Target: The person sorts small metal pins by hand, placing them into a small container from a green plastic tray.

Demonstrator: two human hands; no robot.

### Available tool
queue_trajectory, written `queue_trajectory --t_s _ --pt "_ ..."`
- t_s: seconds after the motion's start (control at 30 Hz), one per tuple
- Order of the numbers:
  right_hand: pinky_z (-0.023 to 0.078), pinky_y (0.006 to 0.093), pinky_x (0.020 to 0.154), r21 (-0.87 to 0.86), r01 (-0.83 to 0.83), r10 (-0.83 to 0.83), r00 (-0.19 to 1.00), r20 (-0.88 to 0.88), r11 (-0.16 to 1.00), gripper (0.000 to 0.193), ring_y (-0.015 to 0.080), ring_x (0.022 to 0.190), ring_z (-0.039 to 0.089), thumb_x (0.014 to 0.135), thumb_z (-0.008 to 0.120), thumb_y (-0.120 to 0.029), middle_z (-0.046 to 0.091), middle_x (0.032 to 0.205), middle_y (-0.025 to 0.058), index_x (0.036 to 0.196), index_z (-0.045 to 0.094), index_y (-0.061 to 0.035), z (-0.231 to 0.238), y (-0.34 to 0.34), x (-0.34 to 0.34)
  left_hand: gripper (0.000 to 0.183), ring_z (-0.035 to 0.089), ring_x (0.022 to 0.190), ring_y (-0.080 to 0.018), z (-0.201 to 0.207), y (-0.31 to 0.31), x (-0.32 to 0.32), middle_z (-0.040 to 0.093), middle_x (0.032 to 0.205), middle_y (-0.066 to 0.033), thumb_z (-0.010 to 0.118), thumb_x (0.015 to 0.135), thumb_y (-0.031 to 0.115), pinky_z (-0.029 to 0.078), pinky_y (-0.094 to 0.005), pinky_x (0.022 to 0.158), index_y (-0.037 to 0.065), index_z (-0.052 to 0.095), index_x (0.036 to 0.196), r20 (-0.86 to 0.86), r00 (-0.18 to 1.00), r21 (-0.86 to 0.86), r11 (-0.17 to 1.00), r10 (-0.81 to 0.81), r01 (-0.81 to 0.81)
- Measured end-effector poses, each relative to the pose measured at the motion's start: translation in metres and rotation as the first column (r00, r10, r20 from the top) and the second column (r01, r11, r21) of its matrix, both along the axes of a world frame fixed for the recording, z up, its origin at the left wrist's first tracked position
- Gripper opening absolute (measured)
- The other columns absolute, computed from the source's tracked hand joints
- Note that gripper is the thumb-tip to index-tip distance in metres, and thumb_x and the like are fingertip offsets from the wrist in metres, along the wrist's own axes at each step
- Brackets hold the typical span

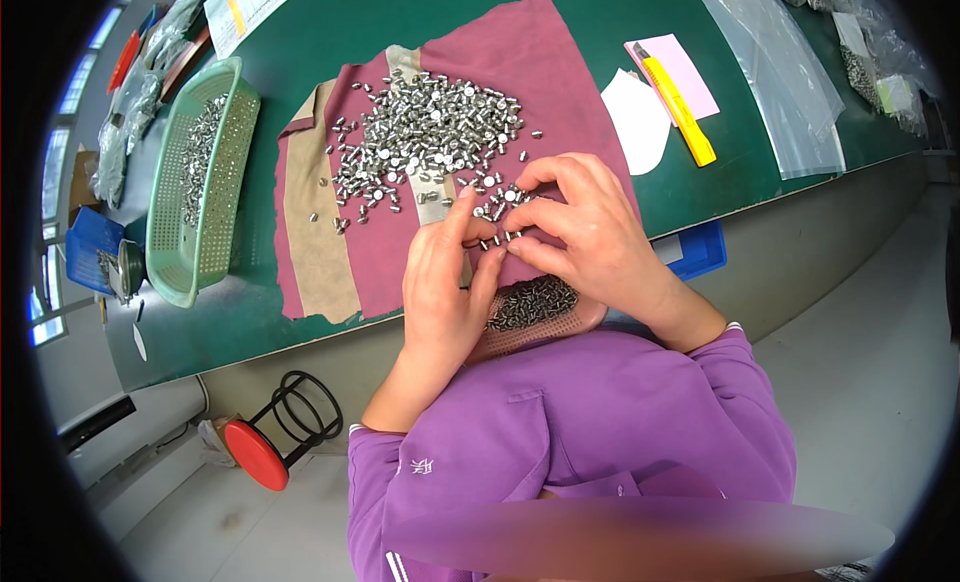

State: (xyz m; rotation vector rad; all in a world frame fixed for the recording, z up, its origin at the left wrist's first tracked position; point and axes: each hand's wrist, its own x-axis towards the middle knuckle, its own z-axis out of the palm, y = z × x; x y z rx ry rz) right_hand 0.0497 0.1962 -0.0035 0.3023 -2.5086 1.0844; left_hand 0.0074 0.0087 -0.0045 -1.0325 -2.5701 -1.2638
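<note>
My left hand and my right hand meet near the front of a maroon cloth with beige stripes. Their fingertips close on a short row of small silvery metal fasteners between them. Finer detail of these parts is too small to make out. Beyond my fingers, a large heap of similar shiny fasteners spreads over the cloth, with a few lying loose around it. Just below my hands, partly covered by them, a pink basket holds many thin, darker metal pieces.
A green perforated basket with metal parts stands at left, beside a blue bin. At right lie a yellow utility knife, pink paper and plastic bags. A red stool stands on the floor.
</note>
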Motion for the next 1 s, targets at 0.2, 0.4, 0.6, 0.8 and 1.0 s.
queue_trajectory --t_s 0.2,0.4,0.6,0.8,1.0 --pt "0.045 0.0408 0.090 -0.017 0.041 -0.042 0.999 -0.023 0.999 0.020 0.0275 0.104 0.056 0.072 0.080 -0.015 0.061 0.107 0.0060 0.090 0.074 -0.0109 -0.0024 0.0012 -0.0009 0.067 0.061 0.083 -0.0213 -0.0041 -0.0001 -0.0029 0.069 0.092 -0.0061 0.075 0.076 -0.004 0.050 -0.0334 0.073 0.000 0.051 0.138 0.035 0.999 0.057 0.998 0.019 -0.021" --pt "0.042 0.0418 0.093 -0.014 0.011 -0.011 1.000 -0.004 1.000 0.013 0.0266 0.109 0.053 0.074 0.077 -0.017 0.058 0.108 0.0019 0.085 0.071 -0.0131 -0.0005 -0.0009 0.0007 0.068 0.061 0.081 -0.0204 -0.0015 -0.0013 -0.0014 0.068 0.087 -0.0043 0.075 0.075 -0.005 0.050 -0.0332 0.073 0.000 0.051 0.138 0.108 0.994 0.067 0.998 0.006 -0.013" --pt "0.041 0.0425 0.094 -0.034 -0.017 0.018 0.999 0.031 0.999 0.014 0.0264 0.111 0.052 0.073 0.078 -0.017 0.058 0.108 0.0019 0.084 0.070 -0.0134 0.0006 0.0003 0.0015 0.073 0.061 0.081 -0.0199 -0.0028 -0.0040 -0.0015 0.067 0.086 -0.0037 0.076 0.072 -0.007 0.051 -0.0337 0.073 0.000 0.050 0.140 0.082 0.996 0.038 0.999 -0.033 0.030" --pt "0.041 0.0425 0.094 -0.013 -0.022 0.022 1.000 0.007 1.000 0.016 0.0265 0.110 0.053 0.073 0.078 -0.018 0.058 0.108 0.0021 0.084 0.069 -0.0125 -0.0018 0.0018 0.0019 0.075 0.061 0.081 -0.0206 -0.0045 -0.0050 -0.0035 0.067 0.089 -0.0056 0.075 0.071 -0.007 0.050 -0.0338 0.073 -0.001 0.049 0.140 0.039 0.998 0.083 0.995 -0.058 0.055" --pt "0.041 0.0429 0.094 0.012 -0.034 0.034 0.999 -0.024 0.999 0.017 0.0270 0.110 0.053 0.072 0.078 -0.018 0.058 0.109 0.0026 0.084 0.069 -0.0120 -0.0035 0.0012 0.0015 0.077 0.060 0.089 -0.0158 -0.0074 -0.0071 -0.0035 0.065 0.094 -0.0033 0.073 0.075 -0.008 0.047 -0.0289 0.078 0.005 0.046 0.145 0.067 0.995 0.042 0.997 -0.069 0.066"
